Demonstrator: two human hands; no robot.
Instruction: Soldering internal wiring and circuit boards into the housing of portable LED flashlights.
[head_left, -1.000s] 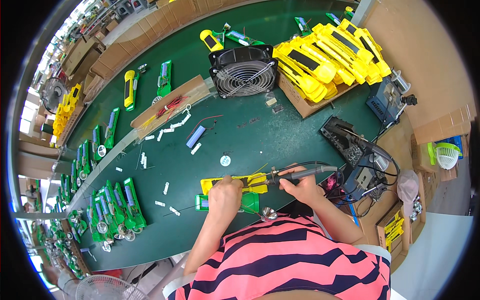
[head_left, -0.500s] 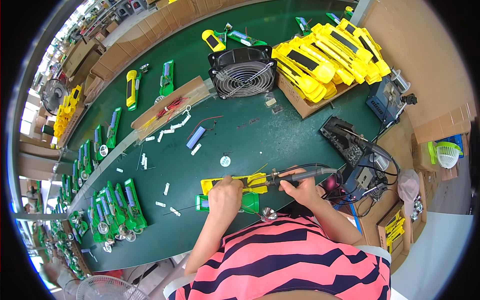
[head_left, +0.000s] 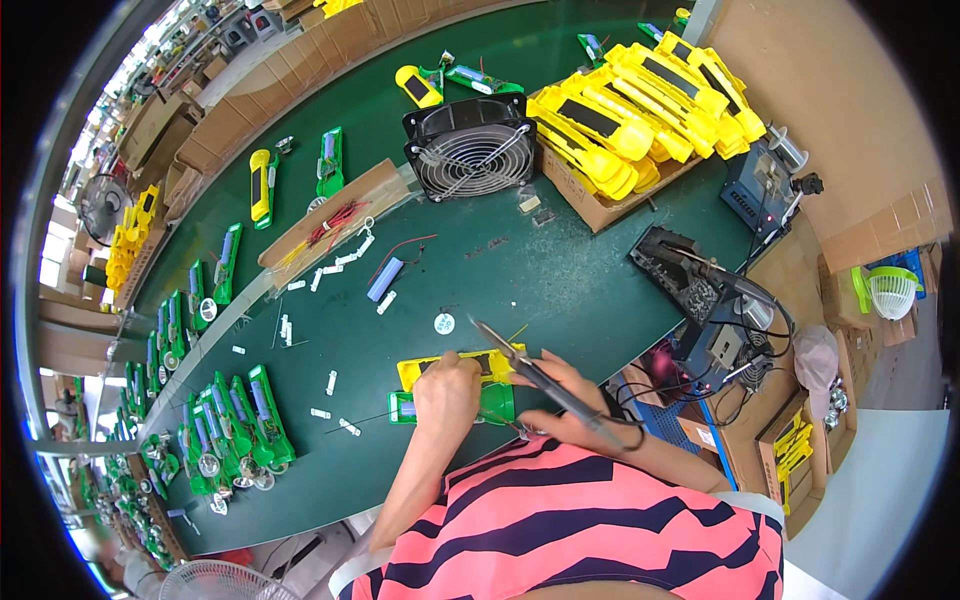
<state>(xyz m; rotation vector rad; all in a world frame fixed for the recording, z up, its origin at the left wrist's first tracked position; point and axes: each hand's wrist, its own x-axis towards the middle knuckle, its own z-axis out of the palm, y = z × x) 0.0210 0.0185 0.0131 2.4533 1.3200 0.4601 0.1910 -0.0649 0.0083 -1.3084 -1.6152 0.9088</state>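
Observation:
My left hand (head_left: 447, 396) is curled over a yellow plastic casing half (head_left: 411, 373), which has a dark panel along it, and holds it on the green table. Just nearer to me, partly under that hand, lies a green casing half (head_left: 500, 404). My right hand (head_left: 568, 390) grips a soldering iron (head_left: 552, 388) with a dark handle. Its tip points up and left, above the table beyond the yellow casing. A thin yellow wire sticks up at the casing's right end. My left fingertips are hidden.
A black fan (head_left: 470, 150) stands at the back, beside a box of yellow casings (head_left: 620, 130). Green casings with blue cells (head_left: 240, 420) lie to the left. A soldering iron stand (head_left: 670, 270) is at right. A blue cell (head_left: 385, 280) and white strips lie mid-table.
The soldering iron has lifted off the yellow casing and swung round, its tip now pointing away from me. My right hand has moved slightly left and nearer. My left hand stays on the casing.

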